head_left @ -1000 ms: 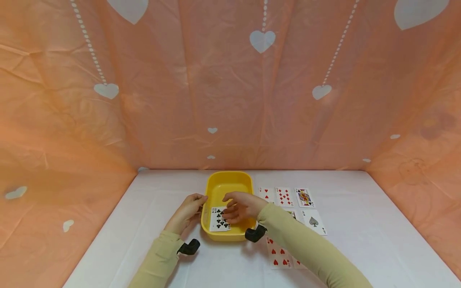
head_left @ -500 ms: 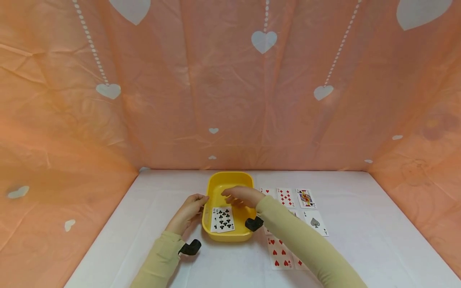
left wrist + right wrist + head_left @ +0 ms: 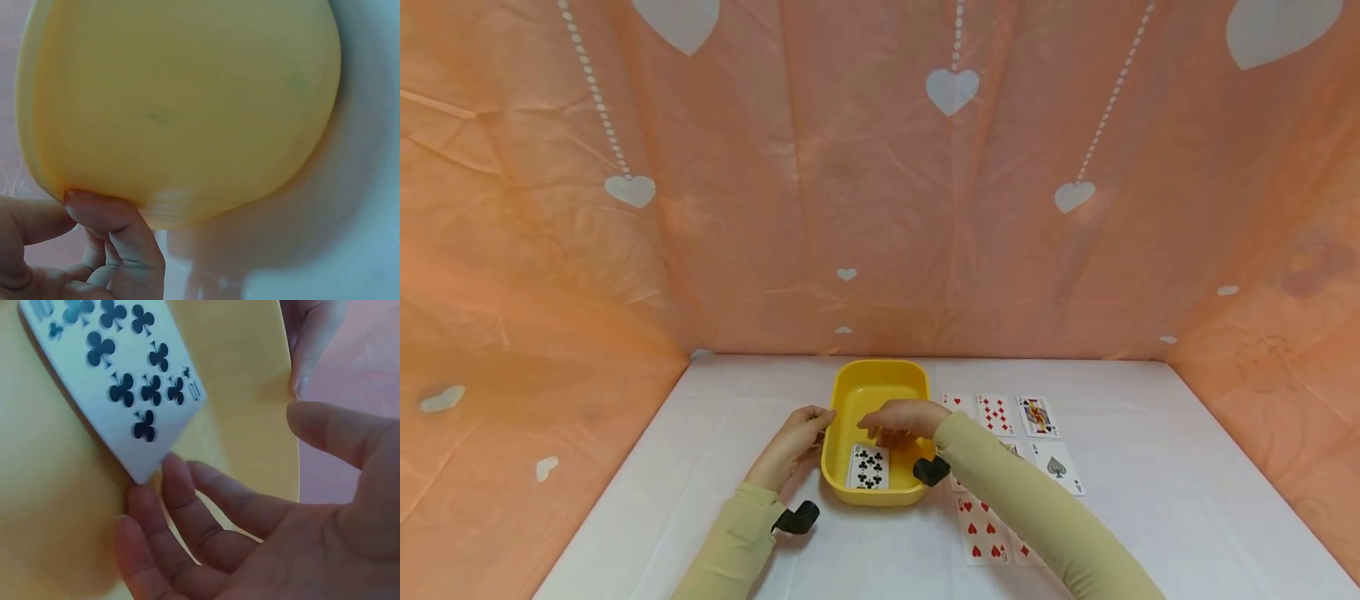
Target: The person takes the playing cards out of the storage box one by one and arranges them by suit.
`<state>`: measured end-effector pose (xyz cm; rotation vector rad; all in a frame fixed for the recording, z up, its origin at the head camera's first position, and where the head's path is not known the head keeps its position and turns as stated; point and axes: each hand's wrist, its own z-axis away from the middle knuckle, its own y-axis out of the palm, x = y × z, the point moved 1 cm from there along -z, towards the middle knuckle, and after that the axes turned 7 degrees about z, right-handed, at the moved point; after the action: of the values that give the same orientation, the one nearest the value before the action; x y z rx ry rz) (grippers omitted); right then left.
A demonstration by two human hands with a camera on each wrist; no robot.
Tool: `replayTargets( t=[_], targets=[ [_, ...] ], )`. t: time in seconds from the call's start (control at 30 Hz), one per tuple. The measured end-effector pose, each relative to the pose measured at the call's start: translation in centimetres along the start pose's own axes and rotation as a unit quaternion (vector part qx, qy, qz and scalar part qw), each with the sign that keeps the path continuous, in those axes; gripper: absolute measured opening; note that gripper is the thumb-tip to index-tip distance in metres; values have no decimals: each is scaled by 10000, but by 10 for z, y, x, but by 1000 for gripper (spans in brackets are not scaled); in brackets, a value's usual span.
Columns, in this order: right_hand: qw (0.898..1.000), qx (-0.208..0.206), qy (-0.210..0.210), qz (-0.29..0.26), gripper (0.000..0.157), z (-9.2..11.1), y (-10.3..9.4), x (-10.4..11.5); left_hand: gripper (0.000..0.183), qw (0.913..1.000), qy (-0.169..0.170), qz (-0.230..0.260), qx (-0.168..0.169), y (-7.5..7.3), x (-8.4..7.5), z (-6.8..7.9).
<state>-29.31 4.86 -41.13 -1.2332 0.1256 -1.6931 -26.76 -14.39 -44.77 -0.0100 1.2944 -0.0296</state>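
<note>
My left hand (image 3: pixel 792 442) pinches the left rim of a yellow plastic tray (image 3: pixel 880 365) between thumb and curled fingers; the left wrist view shows the thumb and fingers (image 3: pixel 119 225) on the rim. Inside the tray, at its near end, lies a small stack of playing cards (image 3: pixel 868 467) with a ten of clubs (image 3: pixel 128 369) face up on top. My right hand (image 3: pixel 906 418) is over the tray, just beyond the stack. In the right wrist view its loosely bent fingers (image 3: pixel 181 500) meet the ten's edge, while the thumb stands apart from the card.
Face-up cards lie in rows on the white table right of the tray, among them a jack (image 3: pixel 1037 416), a diamond card (image 3: pixel 996 414), an ace of spades (image 3: pixel 1057 467) and a six of hearts (image 3: pixel 983 530). My right forearm covers part of these rows. An orange curtain (image 3: pixel 880 208) hangs behind.
The cards in the tray, fanned apart before, now lie closely together and nearer the tray's front. My right hand lifted off them, then came down beside them. The left hand keeps its hold.
</note>
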Motion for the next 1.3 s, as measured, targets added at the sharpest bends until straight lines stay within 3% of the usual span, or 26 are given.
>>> replayTargets(
  t=[0.3,0.7,1.03,1.3],
  targets=[
    [9985,473,-187,-187,11,0,-1,-1,28,10000,65,9,-20,0,0,1],
    [9952,611,-534,-549,22,5,-7,3,27,10000,14,-57,-39,2,1,0],
    [9880,297,-790,-1293,27,22,-43,-9,29,10000,18,-51,-17,2,0,0],
    [9656,-169,-1294,-2251,27,43,-80,-46,30,10000,25,-75,-7,2,0,2]
  ],
)
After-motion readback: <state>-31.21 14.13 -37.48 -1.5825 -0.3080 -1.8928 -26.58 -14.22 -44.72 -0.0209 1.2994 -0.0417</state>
